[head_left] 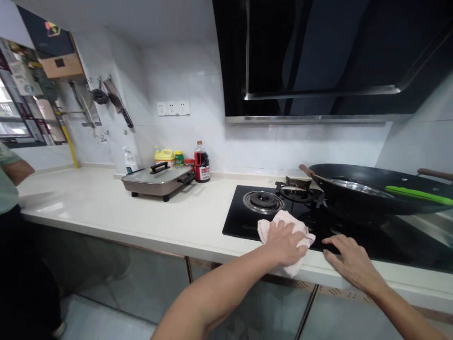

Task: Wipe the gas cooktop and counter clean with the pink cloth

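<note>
Lying across the cooktop's (239, 222) near edge, a pale pink cloth (288, 218) is bunched under the left hand (288, 243), its half-bent fingers closed over the fabric. Just right, the right hand (350, 262) is empty, loosely open. Farther right sits a wok (371, 205); far left, a lidded pan (152, 187).

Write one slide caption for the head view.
Left hand on pink cloth at front edge of gas hob; right hand nearby.

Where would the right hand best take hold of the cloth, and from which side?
Probably by the uncovered right corner of the cloth, from the right: it sticks out past the left hand on top, towards the right hand.
</note>
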### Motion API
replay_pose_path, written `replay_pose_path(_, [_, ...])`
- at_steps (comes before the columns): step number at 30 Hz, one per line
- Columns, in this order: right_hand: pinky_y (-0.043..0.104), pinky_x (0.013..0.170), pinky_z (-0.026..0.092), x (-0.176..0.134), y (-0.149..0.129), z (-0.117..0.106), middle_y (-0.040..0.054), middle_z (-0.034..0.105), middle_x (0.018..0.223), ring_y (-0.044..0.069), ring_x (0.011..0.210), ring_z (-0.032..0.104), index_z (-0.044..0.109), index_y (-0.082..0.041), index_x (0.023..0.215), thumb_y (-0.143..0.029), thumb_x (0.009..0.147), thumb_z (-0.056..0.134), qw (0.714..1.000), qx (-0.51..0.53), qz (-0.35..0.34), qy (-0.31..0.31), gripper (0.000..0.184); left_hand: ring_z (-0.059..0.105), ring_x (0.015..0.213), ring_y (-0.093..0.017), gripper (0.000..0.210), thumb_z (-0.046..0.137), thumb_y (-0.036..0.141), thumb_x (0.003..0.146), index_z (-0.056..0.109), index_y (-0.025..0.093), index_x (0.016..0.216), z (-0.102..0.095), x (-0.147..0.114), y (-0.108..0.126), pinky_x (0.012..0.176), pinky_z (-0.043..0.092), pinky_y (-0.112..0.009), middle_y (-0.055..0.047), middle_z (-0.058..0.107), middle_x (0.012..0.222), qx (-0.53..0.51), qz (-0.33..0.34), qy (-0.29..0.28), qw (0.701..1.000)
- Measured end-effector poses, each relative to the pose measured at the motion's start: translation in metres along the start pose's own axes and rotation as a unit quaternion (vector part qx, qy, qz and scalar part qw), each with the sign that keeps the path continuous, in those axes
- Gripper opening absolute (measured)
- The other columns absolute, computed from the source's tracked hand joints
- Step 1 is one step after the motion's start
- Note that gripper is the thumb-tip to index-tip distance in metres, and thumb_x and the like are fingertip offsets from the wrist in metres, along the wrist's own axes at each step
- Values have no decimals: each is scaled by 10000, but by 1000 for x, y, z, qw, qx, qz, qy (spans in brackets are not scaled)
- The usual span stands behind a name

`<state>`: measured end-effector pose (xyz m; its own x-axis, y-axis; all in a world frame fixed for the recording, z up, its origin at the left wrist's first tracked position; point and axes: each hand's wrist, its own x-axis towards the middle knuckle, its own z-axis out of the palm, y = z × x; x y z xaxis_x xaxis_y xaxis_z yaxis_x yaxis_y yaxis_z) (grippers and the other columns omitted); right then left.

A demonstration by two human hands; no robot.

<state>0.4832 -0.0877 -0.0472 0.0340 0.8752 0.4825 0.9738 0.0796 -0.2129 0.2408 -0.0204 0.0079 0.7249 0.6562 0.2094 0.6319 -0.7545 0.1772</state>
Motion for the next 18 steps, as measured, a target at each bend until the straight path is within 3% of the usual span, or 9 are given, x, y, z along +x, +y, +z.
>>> replay_pose_path(5, [440, 929, 445, -1, 0, 0, 64, 658, 1227, 288, 1122, 582, 699, -295, 1138, -504, 930, 436, 1000, 0, 0, 3, 394, 445, 1354, -327, 458, 437, 542, 986, 622, 388, 1376, -30, -59, -48, 1112, 384, -547, -43, 556, 1497, 27, -15, 40, 999])
replay_pose_path(10, [441, 924, 438, -2, -12, -5, 81, 653, 1214, 288, 1108, 579, 690, -278, 1145, -497, 950, 423, 1000, -1, -6, -1, 396, 457, 1369, -305, 396, 456, 462, 1006, 633, 374, 1349, -49, -99, -103, 1069, 413, -489, -31, 528, 1538, 89, -107, 73, 988])
replay_pose_path(13, [441, 913, 434, -2, -20, -8, 81, 648, 1188, 285, 1082, 573, 684, -270, 1134, -503, 952, 450, 1000, -11, -7, 1, 377, 508, 1285, -328, 395, 402, 460, 1024, 649, 317, 1297, -48, -92, -111, 998, 439, -498, -63, 576, 1465, 126, -168, 73, 975])
replay_pose_path(15, [437, 902, 431, -1, -23, -10, 78, 645, 1171, 280, 1063, 569, 680, -264, 1119, -503, 951, 470, 1000, -21, -6, 5, 360, 530, 1225, -340, 408, 359, 444, 1033, 661, 274, 1248, -45, -75, -102, 970, 442, -508, -98, 619, 1371, 149, -186, 70, 969])
replay_pose_path(18, [428, 890, 425, 0, -25, -11, 76, 641, 1158, 270, 1048, 565, 670, -259, 1110, -484, 957, 486, 1000, -25, -7, 11, 329, 533, 1187, -355, 425, 337, 421, 1031, 661, 228, 1226, -36, -39, -78, 963, 439, -532, -135, 631, 1305, 160, -159, 50, 973])
